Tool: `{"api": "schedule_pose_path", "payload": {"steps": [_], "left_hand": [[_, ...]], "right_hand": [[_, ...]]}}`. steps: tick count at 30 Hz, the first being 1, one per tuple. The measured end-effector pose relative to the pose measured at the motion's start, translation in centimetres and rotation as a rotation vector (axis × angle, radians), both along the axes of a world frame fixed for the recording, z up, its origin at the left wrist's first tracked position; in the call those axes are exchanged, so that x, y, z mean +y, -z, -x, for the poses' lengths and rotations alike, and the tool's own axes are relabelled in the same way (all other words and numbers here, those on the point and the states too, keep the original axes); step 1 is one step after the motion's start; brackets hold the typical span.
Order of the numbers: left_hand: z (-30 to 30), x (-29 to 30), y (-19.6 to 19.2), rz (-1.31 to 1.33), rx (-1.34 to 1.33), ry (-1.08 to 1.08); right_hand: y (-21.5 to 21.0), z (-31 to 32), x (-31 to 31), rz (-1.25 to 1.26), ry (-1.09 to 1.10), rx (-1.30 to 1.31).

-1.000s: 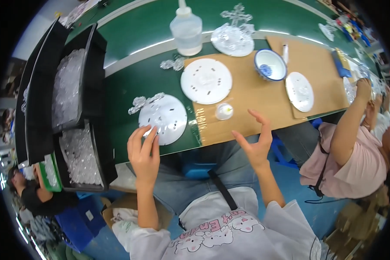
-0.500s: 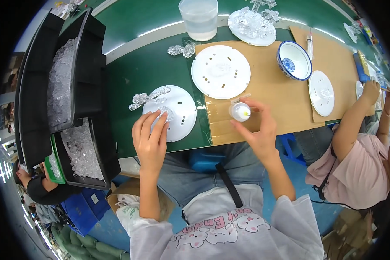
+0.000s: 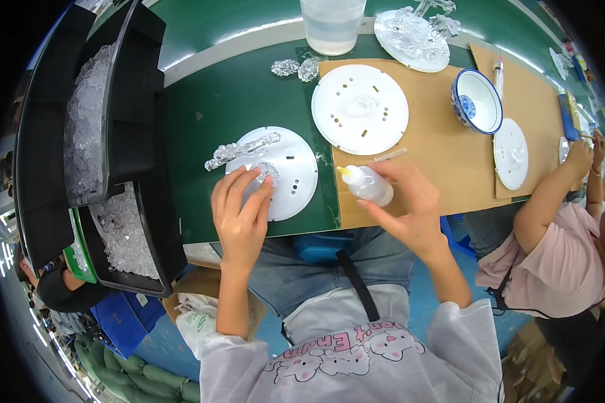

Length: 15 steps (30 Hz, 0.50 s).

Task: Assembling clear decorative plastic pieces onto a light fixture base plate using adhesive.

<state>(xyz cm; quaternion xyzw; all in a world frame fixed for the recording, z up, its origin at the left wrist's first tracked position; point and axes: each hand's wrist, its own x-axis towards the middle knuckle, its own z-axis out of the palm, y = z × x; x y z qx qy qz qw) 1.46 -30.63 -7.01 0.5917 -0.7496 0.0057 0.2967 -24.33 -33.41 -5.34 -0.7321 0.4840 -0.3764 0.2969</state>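
On the left, a white round disc with small holes (image 3: 296, 151) lies on the green table. A clear faceted bead-like stick (image 3: 242, 150) lies across its upper left edge. My left hand (image 3: 238, 208) reaches over the lower left of this disc, its bent fingertips on a clear faceted piece (image 3: 269, 173) near the middle. The fingers partly hide that piece. To the right, my right hand (image 3: 413, 205) has thumb and index finger around a small translucent dropper bottle (image 3: 373, 187). The bottle is tilted, its yellow tip pointing left toward the disc.
Another white disc (image 3: 343, 127) lies on the cardboard (image 3: 430, 161), beside a blue-and-white bowl (image 3: 477, 101). A clear bucket (image 3: 333, 27) stands behind, near two clear beads (image 3: 296, 68). Black bins (image 3: 134, 114) with clear pieces line the left. A co-worker (image 3: 551, 262) sits at right.
The dropper bottle has gone from upright to tilted, its tip swinging left. My left hand stays at the left disc. The whole table view has shifted slightly right.
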Motion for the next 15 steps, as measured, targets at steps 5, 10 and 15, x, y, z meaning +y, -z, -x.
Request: {"api": "schedule_pose_path", "payload": {"steps": [5, 10, 15], "left_hand": [[0.1, -0.2, 0.0, 0.009, -0.001, 0.005], [0.1, -0.2, 0.1, 0.000, -0.007, -0.002], [0.1, -0.2, 0.1, -0.011, -0.021, -0.004]], "right_hand": [[-0.9, 0.1, -1.1, -0.055, -0.079, 0.098], [-1.7, -0.2, -2.6, -0.042, -0.156, 0.275], [-2.3, -0.6, -3.4, -0.070, -0.189, 0.347]]}}
